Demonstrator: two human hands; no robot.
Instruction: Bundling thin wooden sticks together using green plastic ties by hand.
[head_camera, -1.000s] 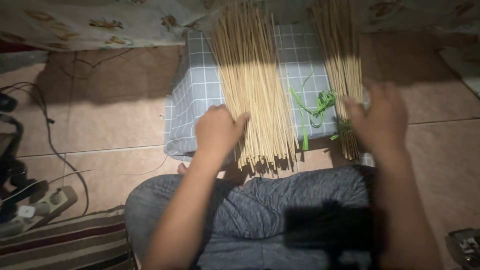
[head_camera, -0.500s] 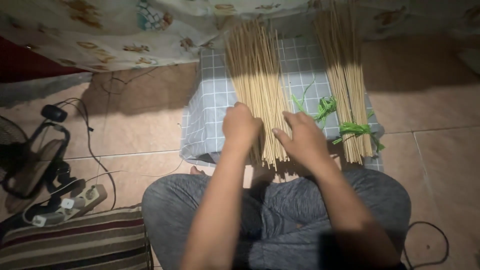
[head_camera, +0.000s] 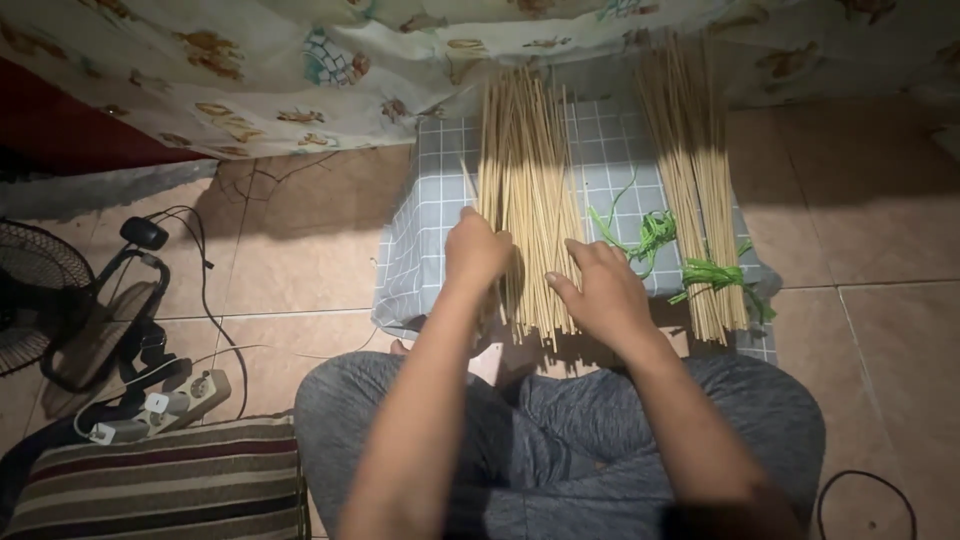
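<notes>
**Two hands on a pile of thin bamboo sticks, floor-level work surface**

At the far left, a floor fan (head_camera: 40, 290) lies on the tiled floor (head_camera: 300, 250), with a power strip (head_camera: 170, 400) and dark cables just beside it. A striped cushion (head_camera: 160, 480) occupies the lower left corner.

Centre frame, a grey checked cloth (head_camera: 420, 240) covers a low support. The main stick pile (head_camera: 525, 200) lies lengthwise on this cloth, running away from the person, its near ends overhanging the front edge of the cloth.

The left hand (head_camera: 475, 250) rests on the left flank of the stick pile, fingers curled down and closed around a few sticks at that edge; how many it grips cannot be determined. The right hand (head_camera: 600, 290) lies on the near right part of the same pile, palm down, fingers half spread and loosely bent, pressing on the sticks without closing around them.

To the right of the right hand, loose green ties (head_camera: 650, 235) lie on the cloth. Further right, a second stick bundle (head_camera: 700, 200) lies parallel to the first, bound near its lower end by a green tie. A patterned curtain (head_camera: 300, 70) hangs across the top. The person's grey-clad legs (head_camera: 560, 430) fill the lower centre.
</notes>
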